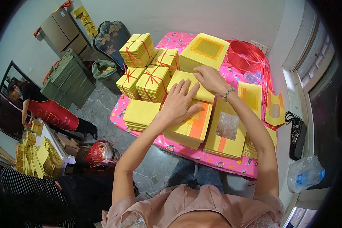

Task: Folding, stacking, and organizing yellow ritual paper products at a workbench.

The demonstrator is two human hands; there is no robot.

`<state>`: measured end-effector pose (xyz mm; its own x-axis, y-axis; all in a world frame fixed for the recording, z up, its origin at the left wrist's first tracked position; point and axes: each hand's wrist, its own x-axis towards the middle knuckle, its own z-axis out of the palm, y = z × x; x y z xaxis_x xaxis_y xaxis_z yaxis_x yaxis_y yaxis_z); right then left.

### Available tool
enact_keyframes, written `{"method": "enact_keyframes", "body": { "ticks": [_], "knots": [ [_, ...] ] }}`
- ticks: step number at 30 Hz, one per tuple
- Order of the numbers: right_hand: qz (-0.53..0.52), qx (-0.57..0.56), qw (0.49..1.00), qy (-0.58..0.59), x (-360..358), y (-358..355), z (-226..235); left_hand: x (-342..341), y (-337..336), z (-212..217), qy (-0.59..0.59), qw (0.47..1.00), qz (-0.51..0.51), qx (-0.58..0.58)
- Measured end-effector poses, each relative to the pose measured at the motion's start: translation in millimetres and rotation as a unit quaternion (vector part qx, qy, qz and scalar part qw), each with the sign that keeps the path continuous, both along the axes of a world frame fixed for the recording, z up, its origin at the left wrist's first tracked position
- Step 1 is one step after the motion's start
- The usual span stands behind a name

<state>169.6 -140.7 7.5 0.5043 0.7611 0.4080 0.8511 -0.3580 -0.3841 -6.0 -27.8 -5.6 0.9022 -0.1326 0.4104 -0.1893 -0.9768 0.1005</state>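
On a stack of yellow paper sheets (188, 131) with an orange band, the top sheet (183, 78) is folded over on itself. My left hand (180, 102) lies flat across that folded paper, fingers spread. At the paper's far right edge, my right hand (211, 79), with a beaded bracelet on its wrist, has its fingers bent and closed on the paper; its fingertips are partly hidden. Left of the stack is a low pile of folded yellow paper (141, 113). Behind it stand several yellow bundles (152, 81) tied with red string.
Printed yellow sheets (226, 133) lie to the right, and a taller stack (195, 57) stands behind. Red string (249, 57) is heaped at the far right of the pink table cover (167, 142). On the sill are a black case (297, 138) and plastic bag (306, 173). A co-worker (51, 110) stands left.
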Motion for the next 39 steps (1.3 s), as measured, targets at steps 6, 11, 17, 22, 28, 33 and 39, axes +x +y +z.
{"method": "enact_keyframes", "body": {
  "ticks": [6, 11, 17, 22, 28, 33, 39],
  "knots": [
    [0.032, -0.043, 0.997, 0.052, 5.4, 8.6, -1.9, 1.4, 1.1, -1.7, -0.004, 1.000, -0.002, -0.010],
    [0.039, 0.008, 0.998, 0.054, 5.2, 6.3, -8.0, -1.7, 2.6, 5.4, 0.056, 0.997, -0.013, -0.056],
    [0.042, -0.032, 0.996, 0.076, 8.2, 5.2, -3.2, -11.7, 8.0, 5.4, 0.063, 0.998, 0.002, -0.008],
    [0.036, -0.039, 0.994, 0.101, 9.1, 7.1, -3.1, -14.2, 7.6, 5.6, 0.090, 0.995, -0.007, -0.047],
    [0.037, -0.010, 0.996, 0.085, 9.1, 3.8, -8.4, -12.1, 6.7, 6.6, 0.102, 0.993, -0.015, -0.054],
    [0.029, 0.035, 0.999, 0.010, -17.5, -15.1, -14.4, -12.2, 7.5, 5.2, 0.099, 0.993, -0.023, -0.058],
    [0.058, 0.047, 0.997, -0.007, -79.8, -62.3, -16.9, -13.1, 9.9, 2.4, 0.099, 0.993, -0.021, -0.054]
  ]
}}
